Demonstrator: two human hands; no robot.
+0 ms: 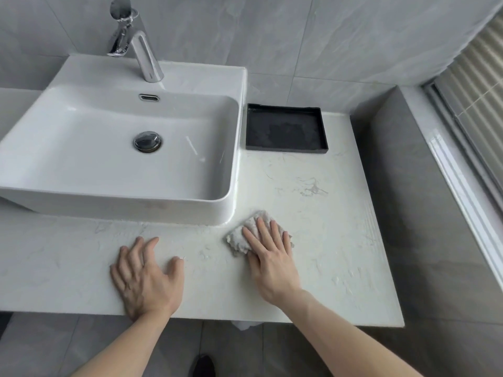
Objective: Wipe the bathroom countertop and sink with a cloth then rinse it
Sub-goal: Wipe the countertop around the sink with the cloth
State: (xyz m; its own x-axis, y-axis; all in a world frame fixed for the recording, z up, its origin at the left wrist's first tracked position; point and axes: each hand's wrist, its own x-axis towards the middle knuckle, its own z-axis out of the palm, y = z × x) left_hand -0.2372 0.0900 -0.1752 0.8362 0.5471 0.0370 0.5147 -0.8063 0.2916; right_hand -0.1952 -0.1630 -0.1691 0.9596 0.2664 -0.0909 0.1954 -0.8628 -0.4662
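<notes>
Right hand flat on the cloth, left hand flat on the counter.

The right hand (272, 263) pressed flat, fingers spread, on the cloth (246, 236) just by the sink (234, 197) corner; the left hand (144, 278) lay open on the counter (326, 240). A black tray (285, 129) sat behind.

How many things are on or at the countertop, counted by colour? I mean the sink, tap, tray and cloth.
White: 1, the white ceramic sink
Silver: 1, the chrome metal tap
Black: 1, the black square tray
Grey-white: 1, the fluffy cloth
Total: 4
</notes>
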